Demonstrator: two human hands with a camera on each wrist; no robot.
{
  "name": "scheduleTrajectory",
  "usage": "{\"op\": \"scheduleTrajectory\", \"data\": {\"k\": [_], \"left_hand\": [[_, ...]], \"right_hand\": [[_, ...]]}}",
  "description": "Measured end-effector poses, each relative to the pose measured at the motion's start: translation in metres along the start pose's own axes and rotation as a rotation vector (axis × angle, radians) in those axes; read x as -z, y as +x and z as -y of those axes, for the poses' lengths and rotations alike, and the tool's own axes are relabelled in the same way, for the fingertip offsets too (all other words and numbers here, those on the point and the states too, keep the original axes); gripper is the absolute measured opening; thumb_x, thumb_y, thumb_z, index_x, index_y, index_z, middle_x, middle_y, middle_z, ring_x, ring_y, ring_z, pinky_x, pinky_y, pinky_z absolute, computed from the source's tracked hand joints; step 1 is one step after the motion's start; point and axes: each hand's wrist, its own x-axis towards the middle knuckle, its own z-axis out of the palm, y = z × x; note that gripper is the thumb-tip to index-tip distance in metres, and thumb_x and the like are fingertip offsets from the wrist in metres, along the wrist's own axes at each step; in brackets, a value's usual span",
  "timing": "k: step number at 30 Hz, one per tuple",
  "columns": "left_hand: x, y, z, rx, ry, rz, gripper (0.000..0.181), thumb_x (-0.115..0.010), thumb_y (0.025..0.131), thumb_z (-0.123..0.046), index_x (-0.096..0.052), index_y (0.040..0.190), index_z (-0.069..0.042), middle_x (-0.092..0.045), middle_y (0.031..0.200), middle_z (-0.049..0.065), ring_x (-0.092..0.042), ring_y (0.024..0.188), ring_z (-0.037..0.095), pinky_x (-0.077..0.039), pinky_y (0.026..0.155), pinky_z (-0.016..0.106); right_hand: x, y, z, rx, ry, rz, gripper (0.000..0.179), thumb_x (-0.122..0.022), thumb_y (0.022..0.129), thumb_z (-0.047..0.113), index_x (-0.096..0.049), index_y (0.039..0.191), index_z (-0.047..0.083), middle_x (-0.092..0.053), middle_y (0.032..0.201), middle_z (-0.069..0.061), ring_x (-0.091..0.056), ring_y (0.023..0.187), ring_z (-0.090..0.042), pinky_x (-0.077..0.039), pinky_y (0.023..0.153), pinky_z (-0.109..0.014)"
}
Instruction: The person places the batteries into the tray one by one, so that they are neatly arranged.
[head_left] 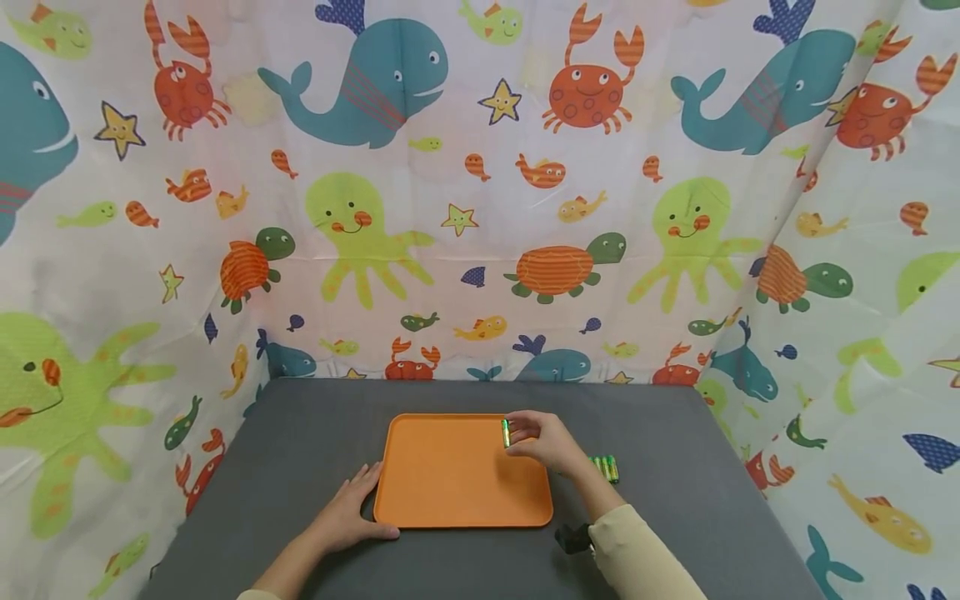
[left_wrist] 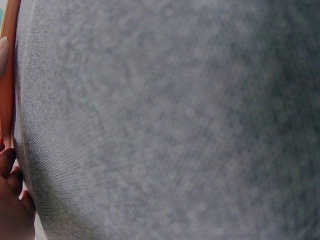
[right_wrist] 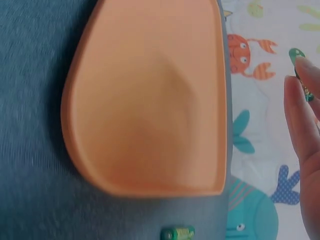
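A green battery [head_left: 506, 433] stands upright between the thumb and fingers of my right hand [head_left: 543, 442], held above the right part of an orange tray [head_left: 457, 475]. In the right wrist view, the battery [right_wrist: 300, 75] shows between the fingertips, partly covered by them. My left hand [head_left: 348, 512] rests at the tray's left side, fingers along the left edge and thumb by the near left corner. Several more green batteries [head_left: 606, 468] lie side by side on the table right of the tray, partly hidden by my right forearm.
The tray lies on a dark grey table [head_left: 315, 433]. A white curtain [head_left: 480, 292] printed with sea animals hangs behind the table and along both sides. A black strap-like item [head_left: 573, 538] is at my right wrist, near the sleeve.
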Motion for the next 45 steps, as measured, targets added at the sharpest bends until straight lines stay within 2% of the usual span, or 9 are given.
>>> {"op": "scheduleTrajectory", "data": {"k": [15,25,30,38,42,45], "left_hand": [[0.009,-0.005,-0.001,-0.035,-0.010,-0.024,0.122,-0.086,0.069,-0.060,-0.024,0.161,-0.009,-0.026,0.166,0.015,-0.015,0.155,0.041,-0.007,0.122,0.066],[0.007,-0.008,-0.004,-0.012,-0.013,-0.011,0.122,-0.087,0.069,-0.058,-0.024,0.162,-0.009,-0.026,0.166,0.016,-0.015,0.155,0.041,-0.007,0.122,0.066],[0.006,-0.004,-0.002,-0.027,-0.018,-0.018,0.122,-0.086,0.069,-0.060,-0.024,0.162,-0.010,-0.026,0.166,0.014,-0.015,0.155,0.040,-0.007,0.121,0.066],[0.005,-0.001,-0.001,-0.046,-0.009,-0.021,0.123,-0.085,0.069,-0.062,-0.025,0.161,-0.008,-0.027,0.166,0.015,-0.015,0.154,0.042,-0.009,0.121,0.067],[0.002,-0.001,0.001,-0.050,-0.001,-0.021,0.123,-0.084,0.068,-0.064,-0.025,0.161,-0.008,-0.027,0.166,0.015,-0.015,0.155,0.041,-0.009,0.121,0.067],[0.001,-0.001,-0.001,-0.041,-0.003,-0.018,0.123,-0.084,0.068,-0.065,-0.026,0.161,-0.009,-0.027,0.166,0.014,-0.015,0.155,0.040,-0.009,0.121,0.066]], "right_hand": [[-0.036,0.017,0.016,-0.001,0.050,0.028,0.050,-0.083,0.083,0.010,-0.067,0.130,0.007,-0.072,0.111,-0.010,-0.070,0.097,-0.024,-0.060,0.080,-0.029],[-0.056,0.026,0.016,0.005,0.070,0.060,0.052,-0.084,0.082,0.008,-0.065,0.130,0.003,-0.071,0.113,-0.011,-0.070,0.097,-0.025,-0.060,0.078,-0.030],[-0.065,0.033,0.016,0.017,0.061,0.054,0.051,-0.083,0.083,0.008,-0.065,0.131,0.003,-0.072,0.113,-0.010,-0.070,0.098,-0.025,-0.060,0.079,-0.031],[-0.087,0.044,0.016,-0.020,0.076,0.049,0.050,-0.082,0.083,0.004,-0.065,0.130,0.000,-0.071,0.114,-0.015,-0.070,0.100,-0.032,-0.061,0.079,-0.035],[-0.098,0.047,0.018,-0.047,0.078,0.054,0.049,-0.083,0.082,0.002,-0.066,0.128,0.001,-0.070,0.110,-0.016,-0.068,0.098,-0.031,-0.059,0.077,-0.033],[-0.104,0.047,0.018,-0.061,0.071,0.051,0.049,-0.085,0.080,0.005,-0.068,0.126,0.005,-0.071,0.106,-0.013,-0.068,0.094,-0.024,-0.059,0.075,-0.031]]}}
